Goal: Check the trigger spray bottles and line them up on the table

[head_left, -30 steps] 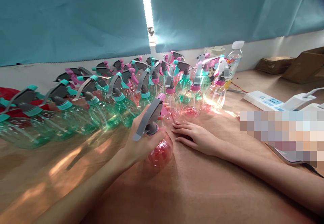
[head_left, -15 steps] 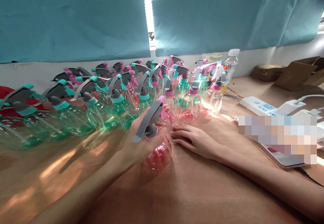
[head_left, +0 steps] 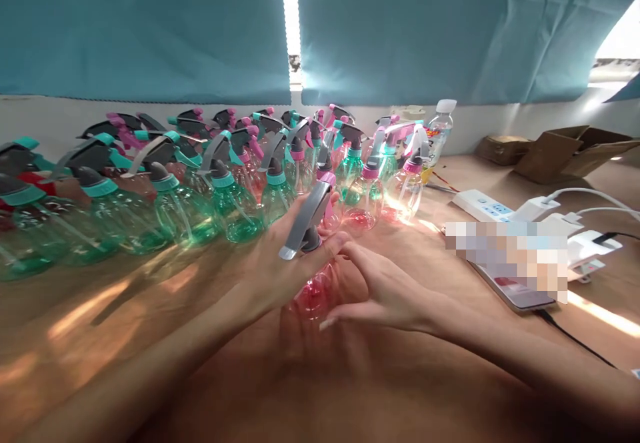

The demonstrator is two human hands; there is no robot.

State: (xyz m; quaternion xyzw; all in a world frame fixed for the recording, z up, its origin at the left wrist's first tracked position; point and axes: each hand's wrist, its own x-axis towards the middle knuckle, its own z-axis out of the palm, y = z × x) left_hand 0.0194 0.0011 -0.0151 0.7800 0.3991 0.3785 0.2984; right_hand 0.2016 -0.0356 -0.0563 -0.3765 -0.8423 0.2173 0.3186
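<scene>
A transparent pink spray bottle (head_left: 313, 296) with a grey and pink trigger head stands upright on the brown table in front of me. My left hand (head_left: 300, 253) is closed round its neck, just under the head. On the bottle's right side, my right hand (head_left: 383, 289) is open, thumb and fingers spread about the body. The right thumb tip lies low in front of the bottle, while the index finger meets the left thumb. A gap shows between the bottle and the right palm; whether the right fingertips press on it, I cannot tell.
Several green spray bottles (head_left: 185, 216) and pink spray bottles (head_left: 363, 203) stand in rows beyond my hands. On the right lie a white power strip (head_left: 483, 204) with chargers, a phone (head_left: 520, 294) and cables. A clear bottle (head_left: 440, 129) and cardboard boxes (head_left: 565, 156) are at the back.
My right hand has come off the table and moved left to the bottle, its thumb and fingers spreading. My left hand keeps its hold. The view has shifted slightly.
</scene>
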